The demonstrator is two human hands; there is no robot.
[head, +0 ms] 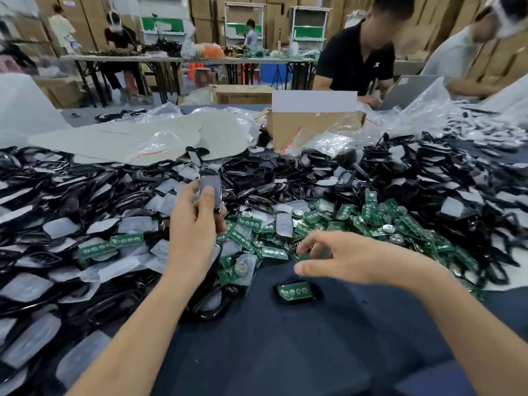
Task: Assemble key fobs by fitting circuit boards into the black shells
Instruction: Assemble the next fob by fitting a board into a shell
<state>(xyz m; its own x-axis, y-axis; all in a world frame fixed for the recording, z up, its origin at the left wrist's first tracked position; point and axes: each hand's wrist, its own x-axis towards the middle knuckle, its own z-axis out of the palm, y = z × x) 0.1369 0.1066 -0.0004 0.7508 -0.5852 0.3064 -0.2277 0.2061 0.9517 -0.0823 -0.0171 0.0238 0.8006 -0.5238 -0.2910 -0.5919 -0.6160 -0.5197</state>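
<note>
My left hand [197,221] holds a black shell [211,187] upright above the pile, thumb pressed on its face. My right hand [340,257] hovers low over the green circuit boards [380,221], fingers spread and reaching down toward one at their near edge; whether the fingertips touch it is unclear. One black shell with a green board fitted inside [297,292] lies on the dark blue table cloth [300,352] just below my right hand. Black shells and clear-wrapped parts [85,212] are heaped across the left and back.
A cardboard box [314,124] with plastic bags stands behind the heap. More black shells [457,178] cover the right side. Grey card sheets [137,138] lie at the back left. Two people sit across the table at the far right.
</note>
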